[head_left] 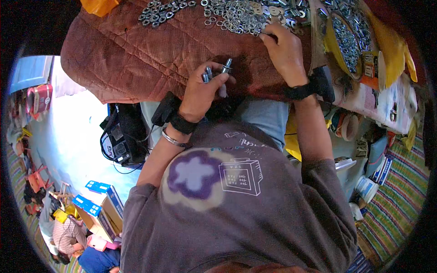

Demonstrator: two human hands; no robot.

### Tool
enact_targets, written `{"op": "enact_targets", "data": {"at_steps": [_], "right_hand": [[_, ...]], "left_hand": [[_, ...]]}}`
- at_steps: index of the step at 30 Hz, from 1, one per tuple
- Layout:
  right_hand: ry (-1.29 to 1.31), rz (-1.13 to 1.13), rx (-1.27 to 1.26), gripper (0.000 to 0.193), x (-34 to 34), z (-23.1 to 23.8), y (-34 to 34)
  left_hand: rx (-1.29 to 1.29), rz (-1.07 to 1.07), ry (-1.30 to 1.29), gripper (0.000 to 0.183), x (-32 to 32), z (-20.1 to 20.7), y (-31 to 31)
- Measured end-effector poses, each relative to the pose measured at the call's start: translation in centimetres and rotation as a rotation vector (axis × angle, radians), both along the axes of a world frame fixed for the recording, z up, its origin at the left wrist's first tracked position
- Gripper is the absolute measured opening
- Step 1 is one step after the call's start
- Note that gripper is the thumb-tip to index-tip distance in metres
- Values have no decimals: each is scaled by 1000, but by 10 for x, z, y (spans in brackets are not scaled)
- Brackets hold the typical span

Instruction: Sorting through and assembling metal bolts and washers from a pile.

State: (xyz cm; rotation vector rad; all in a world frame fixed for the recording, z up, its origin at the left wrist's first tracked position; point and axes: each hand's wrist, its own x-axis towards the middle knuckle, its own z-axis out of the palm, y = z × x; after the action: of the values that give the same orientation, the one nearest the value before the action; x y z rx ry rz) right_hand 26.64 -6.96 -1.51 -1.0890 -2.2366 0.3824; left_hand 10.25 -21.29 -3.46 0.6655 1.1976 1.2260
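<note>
My left hand [200, 93] is closed around several metal bolts. One silvery bolt [227, 65], with a collar or washer around it, stands up between thumb and fingers, and more bolt ends [207, 74] poke out beside the index finger. At the near edge of a heap of ring washers [241, 18], my right hand [286, 53] has its thumb and index finger pinched together. Whatever lies between those fingertips is too small to make out. Flat washers [274, 11] lie just beyond that hand. Hex nuts [159, 14] form a separate group farther left.
A quilted brown cloth [123, 59] covers the work surface. On the right stand a yellow-rimmed container [344, 43] of small metal parts and an orange tub [373, 68]. Below left are a black bag [122, 141], cardboard boxes [98, 207] and a crouching person [68, 234].
</note>
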Motion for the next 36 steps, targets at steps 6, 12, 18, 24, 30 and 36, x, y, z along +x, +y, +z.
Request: {"op": "enact_targets", "data": {"at_steps": [6, 12, 18, 24, 30, 36], "right_hand": [[260, 171, -406, 7, -27, 17, -50], [344, 171, -518, 10, -39, 11, -60], [473, 206, -706, 11, -47, 12, -61], [348, 284, -829, 14, -55, 16, -52], [183, 216, -434, 17, -99, 18, -28], [-11, 253, -20, 26, -158, 7, -4]], "left_hand": [[12, 30, 76, 11, -2, 7, 1], [126, 61, 284, 11, -7, -4, -2], [143, 96, 173, 12, -8, 2, -3], [156, 142, 350, 13, -17, -5, -3], [77, 261, 105, 11, -31, 4, -5], [42, 286, 139, 10, -47, -3, -8]]}}
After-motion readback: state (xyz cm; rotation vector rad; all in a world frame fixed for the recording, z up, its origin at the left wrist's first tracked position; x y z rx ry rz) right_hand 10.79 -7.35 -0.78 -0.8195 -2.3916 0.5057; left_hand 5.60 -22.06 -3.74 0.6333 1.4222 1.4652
